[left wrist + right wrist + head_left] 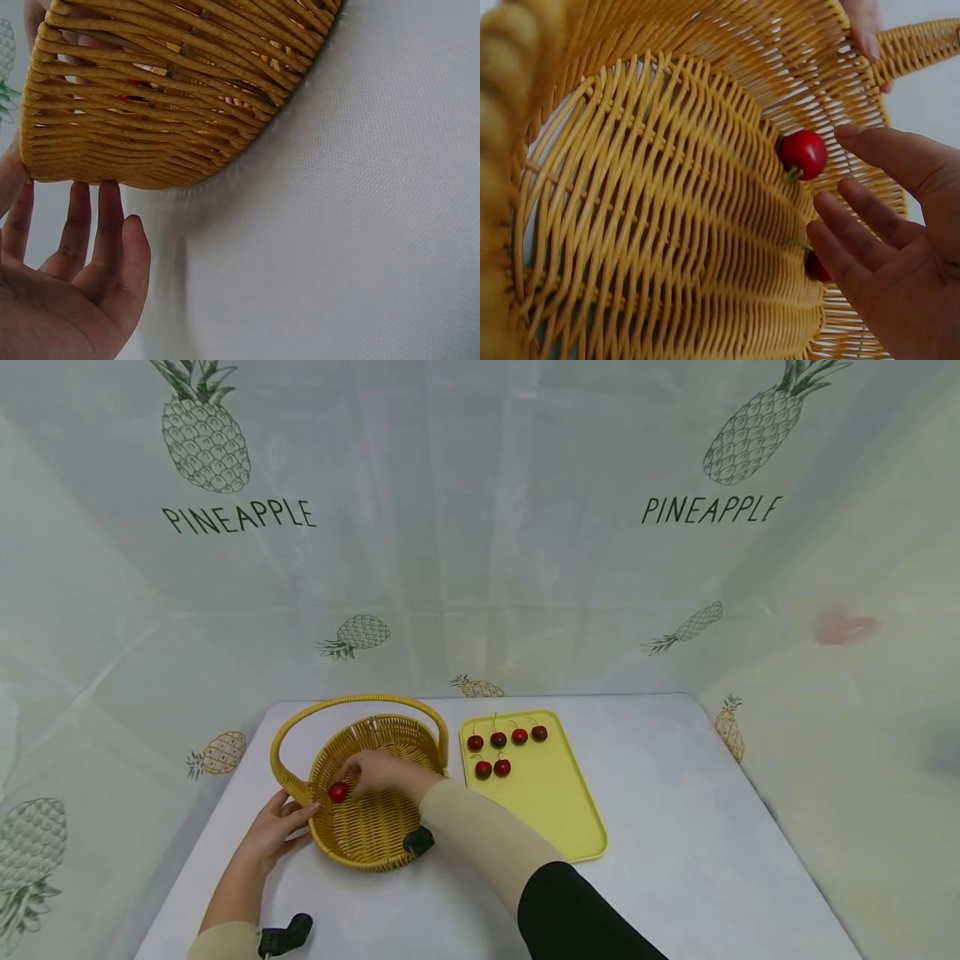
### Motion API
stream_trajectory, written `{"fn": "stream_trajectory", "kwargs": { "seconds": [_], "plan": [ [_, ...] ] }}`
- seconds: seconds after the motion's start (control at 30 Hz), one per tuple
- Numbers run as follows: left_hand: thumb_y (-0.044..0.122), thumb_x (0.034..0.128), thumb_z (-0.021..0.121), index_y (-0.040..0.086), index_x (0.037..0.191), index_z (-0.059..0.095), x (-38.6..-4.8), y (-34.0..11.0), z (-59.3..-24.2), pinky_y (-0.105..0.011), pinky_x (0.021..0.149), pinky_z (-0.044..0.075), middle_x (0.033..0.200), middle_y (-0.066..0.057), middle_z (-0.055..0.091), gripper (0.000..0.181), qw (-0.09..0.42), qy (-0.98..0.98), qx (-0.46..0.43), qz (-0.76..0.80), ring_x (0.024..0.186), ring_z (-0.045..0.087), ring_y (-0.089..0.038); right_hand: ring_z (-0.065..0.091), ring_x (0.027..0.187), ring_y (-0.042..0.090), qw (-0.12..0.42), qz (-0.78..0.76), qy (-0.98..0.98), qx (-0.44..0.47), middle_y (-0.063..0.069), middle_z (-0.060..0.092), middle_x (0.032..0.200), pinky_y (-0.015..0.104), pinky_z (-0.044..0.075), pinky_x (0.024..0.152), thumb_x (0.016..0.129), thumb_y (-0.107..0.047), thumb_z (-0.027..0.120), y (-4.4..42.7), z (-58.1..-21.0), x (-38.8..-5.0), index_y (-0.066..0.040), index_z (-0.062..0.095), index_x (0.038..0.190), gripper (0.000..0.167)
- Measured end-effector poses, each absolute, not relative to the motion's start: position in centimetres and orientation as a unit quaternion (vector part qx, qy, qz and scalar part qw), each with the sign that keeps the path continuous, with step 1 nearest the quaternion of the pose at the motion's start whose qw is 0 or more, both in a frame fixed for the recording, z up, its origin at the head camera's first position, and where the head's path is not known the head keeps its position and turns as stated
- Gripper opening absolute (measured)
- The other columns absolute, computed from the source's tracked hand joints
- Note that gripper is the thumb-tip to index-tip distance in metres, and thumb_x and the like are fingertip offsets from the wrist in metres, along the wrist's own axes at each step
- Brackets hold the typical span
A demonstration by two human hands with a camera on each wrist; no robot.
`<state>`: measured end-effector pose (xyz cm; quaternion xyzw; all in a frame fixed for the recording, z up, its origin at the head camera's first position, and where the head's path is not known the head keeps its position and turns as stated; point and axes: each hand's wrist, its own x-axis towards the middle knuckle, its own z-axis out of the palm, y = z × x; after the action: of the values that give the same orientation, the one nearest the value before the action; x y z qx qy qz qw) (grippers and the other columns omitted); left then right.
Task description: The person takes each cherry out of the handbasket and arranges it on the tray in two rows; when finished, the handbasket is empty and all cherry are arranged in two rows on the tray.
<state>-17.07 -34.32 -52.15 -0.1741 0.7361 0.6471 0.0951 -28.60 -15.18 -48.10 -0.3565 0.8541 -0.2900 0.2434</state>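
A brown woven basket (pixel 367 835) with a tall handle stands on the left of the table. Inside, against its left wall, lies a red cherry (pixel 338 792); the right wrist view shows this cherry (pixel 804 154) and a darker second cherry (pixel 817 268), partly hidden behind fingers. My right hand (pixel 378 773) reaches into the basket beside them, its fingers (pixel 862 225) spread and apart from the red cherry. At the basket's left side, my left hand (pixel 273 831) holds the rim, thumb over it and fingertips (pixel 109 191) against the outer weave.
A yellow tray (pixel 555 810) lies right of the basket, with several stemmed cherries (pixel 519 737) near its far left corner. White cloth (pixel 675 827) covers the table. Behind hangs a pineapple-print curtain (pixel 480 568). My right forearm crosses the tray's near left edge.
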Motion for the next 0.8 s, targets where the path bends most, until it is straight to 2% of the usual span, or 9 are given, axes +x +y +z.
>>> {"fn": "stream_trajectory", "kwargs": {
  "seconds": [0.3, 0.5, 0.8],
  "plan": [
    [0.023, 0.0955, 0.065, 0.008, 0.156, 0.012, -16.9, -34.2, -51.9, -0.04, 0.087, 0.054, 0.144, -0.027, 0.038, 0.082, 0.094, 0.737, -0.171, 0.647, 0.103, 0.061, -0.016, 0.056, 0.098, 0.004, 0.261, -0.3, 0.849, -0.349, -0.007, 0.064, 0.111, 0.017, 0.046, 0.083, 0.081, -0.01, 0.081, -16.3, -49.4, -28.3, -0.017, 0.07, 0.117, 0.039],
    [0.024, 0.0949, 0.066, 0.009, 0.156, 0.014, -17.0, -34.1, -52.0, -0.04, 0.088, 0.054, 0.145, -0.027, 0.037, 0.082, 0.092, 0.737, -0.174, 0.647, 0.101, 0.061, -0.015, 0.053, 0.097, 0.001, 0.278, -0.29, 0.844, -0.355, -0.01, 0.063, 0.114, 0.015, 0.045, 0.081, 0.081, -0.011, 0.08, -16.8, -49.5, -28.1, -0.018, 0.069, 0.119, 0.04],
    [0.024, 0.0952, 0.066, 0.01, 0.157, 0.011, -17.1, -34.4, -52.4, -0.041, 0.088, 0.053, 0.147, -0.029, 0.034, 0.083, 0.089, 0.735, -0.171, 0.65, 0.103, 0.061, -0.016, 0.052, 0.104, 0.0, 0.291, -0.277, 0.851, -0.339, -0.013, 0.062, 0.116, 0.017, 0.044, 0.089, 0.081, -0.012, 0.081, -17.3, -50.0, -28.0, -0.022, 0.071, 0.119, 0.041]
  ]
}}
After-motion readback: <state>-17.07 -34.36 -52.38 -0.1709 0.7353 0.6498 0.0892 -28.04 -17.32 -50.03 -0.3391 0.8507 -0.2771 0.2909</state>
